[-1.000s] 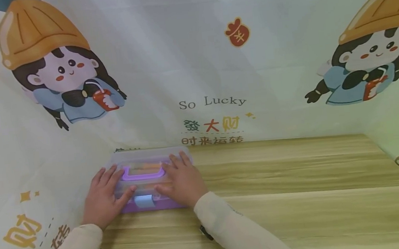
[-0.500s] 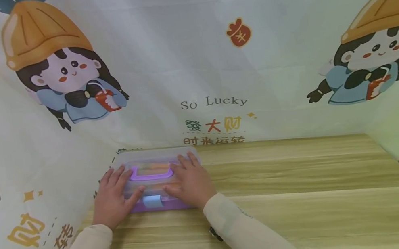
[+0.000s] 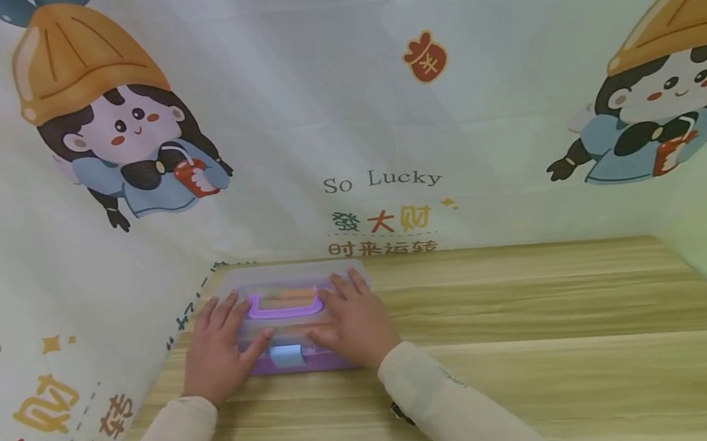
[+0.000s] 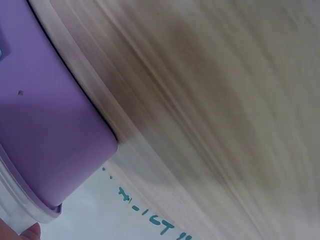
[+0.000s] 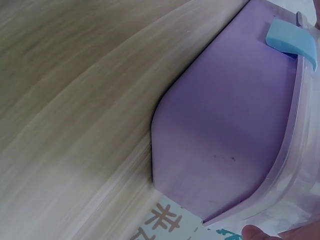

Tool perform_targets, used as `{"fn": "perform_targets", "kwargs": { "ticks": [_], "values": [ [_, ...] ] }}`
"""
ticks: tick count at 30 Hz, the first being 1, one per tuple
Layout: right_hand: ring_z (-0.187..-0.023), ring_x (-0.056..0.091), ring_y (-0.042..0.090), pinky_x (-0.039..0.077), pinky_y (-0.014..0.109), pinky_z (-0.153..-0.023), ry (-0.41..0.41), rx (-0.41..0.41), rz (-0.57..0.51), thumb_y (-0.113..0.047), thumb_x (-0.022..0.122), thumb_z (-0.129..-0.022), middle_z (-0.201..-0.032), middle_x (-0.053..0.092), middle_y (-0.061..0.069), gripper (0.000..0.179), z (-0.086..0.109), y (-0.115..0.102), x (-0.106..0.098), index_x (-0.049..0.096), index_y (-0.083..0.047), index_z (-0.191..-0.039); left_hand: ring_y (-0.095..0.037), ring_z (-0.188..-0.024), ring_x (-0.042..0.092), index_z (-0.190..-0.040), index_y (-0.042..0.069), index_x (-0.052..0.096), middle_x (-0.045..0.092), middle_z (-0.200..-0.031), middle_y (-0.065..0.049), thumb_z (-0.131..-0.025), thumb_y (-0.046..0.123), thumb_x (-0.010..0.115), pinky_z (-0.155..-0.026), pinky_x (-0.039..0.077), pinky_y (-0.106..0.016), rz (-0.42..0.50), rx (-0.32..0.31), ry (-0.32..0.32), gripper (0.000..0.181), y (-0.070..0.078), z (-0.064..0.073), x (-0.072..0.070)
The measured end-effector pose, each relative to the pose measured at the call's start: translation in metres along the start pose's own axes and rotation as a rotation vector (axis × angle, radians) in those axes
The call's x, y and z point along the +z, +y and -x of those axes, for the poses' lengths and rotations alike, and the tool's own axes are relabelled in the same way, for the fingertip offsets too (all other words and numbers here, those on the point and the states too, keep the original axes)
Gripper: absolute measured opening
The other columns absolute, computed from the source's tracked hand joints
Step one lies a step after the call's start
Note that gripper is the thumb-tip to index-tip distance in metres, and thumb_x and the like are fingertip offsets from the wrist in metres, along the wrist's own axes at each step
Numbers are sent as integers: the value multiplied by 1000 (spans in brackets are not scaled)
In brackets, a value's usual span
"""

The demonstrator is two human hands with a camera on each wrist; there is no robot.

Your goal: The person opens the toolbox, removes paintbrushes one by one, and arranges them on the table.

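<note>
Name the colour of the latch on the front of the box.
The latch is light blue, best seen in the right wrist view.

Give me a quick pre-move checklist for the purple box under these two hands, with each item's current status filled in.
1. Left hand placed on its side of the lid: ok, fingers spread over the left part.
2. Right hand placed opposite: ok, on the right part.
3. Purple box base supported: ok, it sits on the wood-grain tabletop.
4. Purple carry handle folded down on the translucent lid: ok, it looks folded toward the person.
5. Light-blue latch snapped: cannot tell; it hangs over the front rim.
6. Orange contents identified: cannot tell, blurred through the lid.
</note>
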State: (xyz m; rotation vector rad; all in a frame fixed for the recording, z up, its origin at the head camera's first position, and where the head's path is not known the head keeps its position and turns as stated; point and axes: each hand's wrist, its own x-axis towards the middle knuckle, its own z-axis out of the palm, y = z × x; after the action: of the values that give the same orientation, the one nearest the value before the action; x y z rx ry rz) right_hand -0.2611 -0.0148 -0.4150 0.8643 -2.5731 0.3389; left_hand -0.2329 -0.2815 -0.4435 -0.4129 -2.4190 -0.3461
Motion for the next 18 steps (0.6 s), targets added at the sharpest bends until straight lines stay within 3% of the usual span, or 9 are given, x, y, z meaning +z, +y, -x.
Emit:
{"fn": "perform_targets", "kwargs": {
  "ticks": [18],
  "values": [
    [-145, 28, 37, 19, 43, -118, -8, 34, -17, -65, 50, -94, -151, 45, 13, 68, 16, 15, -4, 58, -17, -141, -48, -137, 34, -134, 6, 59, 49, -144, -22, -87, 62, 62, -110, 28, -59, -32, -3, -13, 73, 20, -2, 9]
  ]
}}
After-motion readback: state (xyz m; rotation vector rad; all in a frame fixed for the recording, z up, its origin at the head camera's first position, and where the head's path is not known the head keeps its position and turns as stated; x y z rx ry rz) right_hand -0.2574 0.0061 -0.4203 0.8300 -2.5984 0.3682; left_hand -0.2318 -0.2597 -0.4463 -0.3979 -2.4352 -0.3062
